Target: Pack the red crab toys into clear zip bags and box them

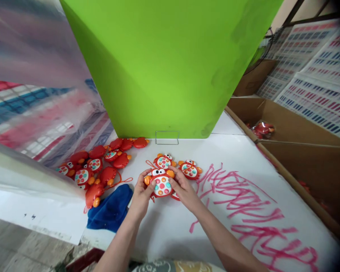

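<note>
Between my two hands is a red crab toy (pixel 162 186) with goggle eyes, orange claws and coloured dots on a white belly. My left hand (pixel 143 192) grips its left side, thumb on the front. On the other side, my right hand (pixel 183 187) has its thumb on the belly and fingers around the edge. Just behind lies another crab toy (pixel 162 161), with an orange loop beside it. A further crab toy (pixel 189 170) rests to the right of it. Part of one more shows below my right hand.
A pile of crab toys (pixel 95 165) lies at left near a blue cloth (pixel 110 207). A green panel (pixel 170 68) stands at the back, a wire loop (pixel 167 137) at its foot. Cardboard boxes (pixel 294 122) line the right. Plastic sheeting (pixel 31 170) hangs at left. Pink scribbles mark the white table (pixel 215 230).
</note>
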### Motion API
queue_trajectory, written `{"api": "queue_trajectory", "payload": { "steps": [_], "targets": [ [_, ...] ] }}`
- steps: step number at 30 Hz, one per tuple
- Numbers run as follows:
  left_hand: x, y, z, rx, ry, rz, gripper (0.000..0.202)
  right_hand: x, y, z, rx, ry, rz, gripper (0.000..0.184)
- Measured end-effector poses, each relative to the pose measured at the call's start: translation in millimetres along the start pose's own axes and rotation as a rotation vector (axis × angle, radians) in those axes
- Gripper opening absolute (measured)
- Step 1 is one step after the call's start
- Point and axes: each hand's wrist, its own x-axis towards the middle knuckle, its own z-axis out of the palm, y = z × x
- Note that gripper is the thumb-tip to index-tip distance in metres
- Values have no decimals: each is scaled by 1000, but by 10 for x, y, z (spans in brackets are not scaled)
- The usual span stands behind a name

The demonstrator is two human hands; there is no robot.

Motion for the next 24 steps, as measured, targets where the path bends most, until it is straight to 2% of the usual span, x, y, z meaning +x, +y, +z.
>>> {"api": "queue_trajectory", "payload": {
  "steps": [3, 8, 11, 14, 16, 18, 19, 20, 21, 24],
  "targets": [
    [15, -67, -9, 39, 54, 41, 48, -14, 35, 13, -37, -17, 22, 44],
    [53, -117, -1, 144, 115, 106, 44, -47, 71, 90, -42, 102, -30, 33],
    [142, -118, -34, 187, 29, 49, 49, 1, 85, 64, -34, 92, -4, 33],
    [328, -50, -179, 437, -48, 83, 53, 130, 145, -107, -94, 144, -8, 34],
    [488, 51, -355, 775, 43, 241, 52, 236, 220, -296, -214, 252, -20, 36],
    [644, 173, -570, 1134, 234, 369, 55, 327, 304, -507, -345, 386, -16, 40],
    [712, 229, -679, 1267, 336, 378, 57, 359, 340, -603, -388, 447, -12, 42],
    [769, 275, -780, 1349, 420, 362, 60, 378, 367, -686, -412, 500, -8, 44],
    [814, 309, -869, 1379, 455, 331, 60, 384, 382, -749, -429, 544, -13, 46],
    [890, 343, -1035, 1301, 414, 286, 49, 332, 347, -803, -521, 627, -111, 47]
  ]
}}
